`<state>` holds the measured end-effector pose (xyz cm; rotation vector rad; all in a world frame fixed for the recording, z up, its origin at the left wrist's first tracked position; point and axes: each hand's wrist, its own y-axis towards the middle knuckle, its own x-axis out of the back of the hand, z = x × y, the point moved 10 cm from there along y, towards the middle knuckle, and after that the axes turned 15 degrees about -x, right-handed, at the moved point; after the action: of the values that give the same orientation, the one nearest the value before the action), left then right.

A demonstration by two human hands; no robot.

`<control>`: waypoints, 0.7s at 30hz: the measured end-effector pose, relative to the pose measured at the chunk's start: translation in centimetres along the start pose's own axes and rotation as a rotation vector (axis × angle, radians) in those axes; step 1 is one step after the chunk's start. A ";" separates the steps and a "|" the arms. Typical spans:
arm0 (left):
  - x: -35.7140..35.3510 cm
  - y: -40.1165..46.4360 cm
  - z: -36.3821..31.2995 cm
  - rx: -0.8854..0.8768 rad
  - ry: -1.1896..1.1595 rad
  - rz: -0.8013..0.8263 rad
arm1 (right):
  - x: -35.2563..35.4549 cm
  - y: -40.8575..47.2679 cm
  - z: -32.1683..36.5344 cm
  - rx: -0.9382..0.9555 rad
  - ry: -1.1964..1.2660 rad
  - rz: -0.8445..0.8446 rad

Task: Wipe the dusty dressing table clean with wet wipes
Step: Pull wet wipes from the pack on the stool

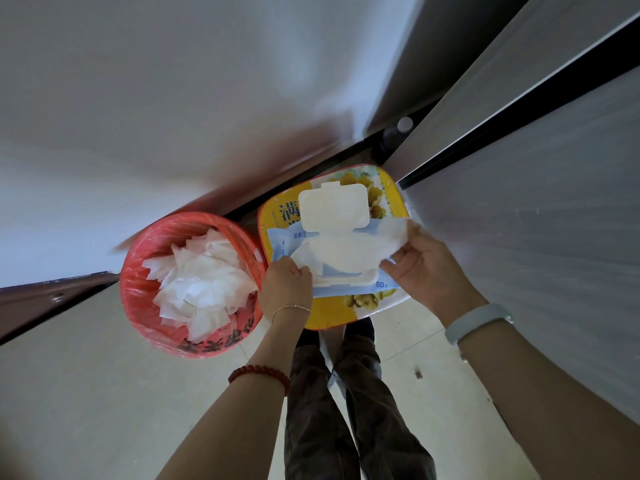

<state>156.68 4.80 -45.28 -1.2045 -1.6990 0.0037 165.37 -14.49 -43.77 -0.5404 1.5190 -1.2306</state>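
A blue pack of wet wipes (379, 285) lies on a yellow stool seat (384, 188), its white flip lid (334, 206) standing open. A fresh white wet wipe (349, 251) is spread above the pack. My left hand (285, 289) pinches the wipe's left corner. On the other side, my right hand (427, 268) grips its right edge. The dressing table is the grey surface (540, 237) on the right.
A red bin (138, 299) lined with a red bag stands left of the stool, full of used white wipes (201, 278). A white wall is behind. My legs and the pale tiled floor (69, 393) are below.
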 end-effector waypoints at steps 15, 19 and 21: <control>1.5 -2.6 -3.3 -0.116 -0.338 0.083 | -2.3 -3.6 1.1 0.131 -0.674 -0.185; 3.7 -2.8 -3.9 -0.142 -0.381 -0.068 | -3.1 -4.5 1.3 0.150 -0.747 -0.244; 4.3 -3.1 -3.8 -0.128 -0.452 -0.109 | -3.6 -4.5 1.2 0.125 -0.782 -0.214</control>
<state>157.27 4.39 -38.83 -1.2691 -2.1850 0.1101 166.52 -13.67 -38.07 -0.9795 0.7335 -1.0753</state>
